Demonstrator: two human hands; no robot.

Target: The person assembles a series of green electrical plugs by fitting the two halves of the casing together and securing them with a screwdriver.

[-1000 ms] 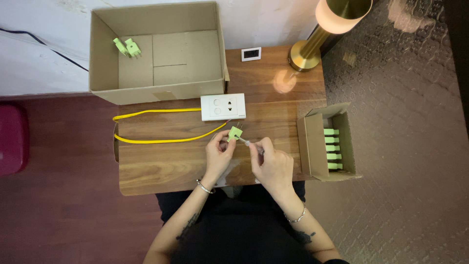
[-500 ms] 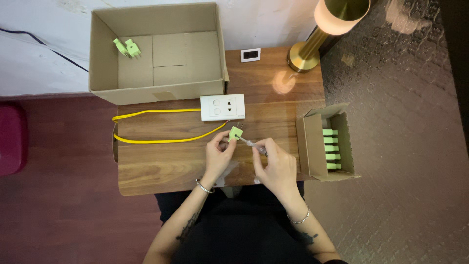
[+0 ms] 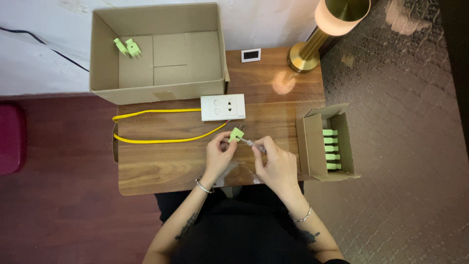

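Hands first: left hand [image 3: 219, 152] pinching one light green plug [image 3: 236, 134] between thumb and fingertips, held just above the wooden table [image 3: 161, 166], a bit below the white socket plate [image 3: 223, 107]. Right hand [image 3: 276, 164] curled tight around one thin tool with a clear handle, looks like a small screwdriver [image 3: 251, 143], tip touching the plug. Quick count of the rest: two more green plugs [image 3: 127, 47] lying loose in the far left corner of the big open cardboard box [image 3: 156, 90] at the back of the table, and five green plugs [image 3: 330, 149] stacked in a neat column inside the small cardboard box [image 3: 312, 142] hanging off the right edge. So eight plugs total, two boxes. One yellow cable [image 3: 161, 141] looping out to the left from the socket plate and back again, one socket plate with two outlets on its face. One brass lamp [image 3: 312, 46] lit at the back right corner, one small white square gadget [image 3: 251, 55] just left of its base, can't tell what exactly. One bracelet on each wrist. Compared to half a second back and a full second back: basically nothing different, same grip on the plug, same plug count in both boxes, cable in the same loops. Only tiny shift is the right hand sitting a hair further right and the screwdriver angle a touch flatter, tip still at the plug.
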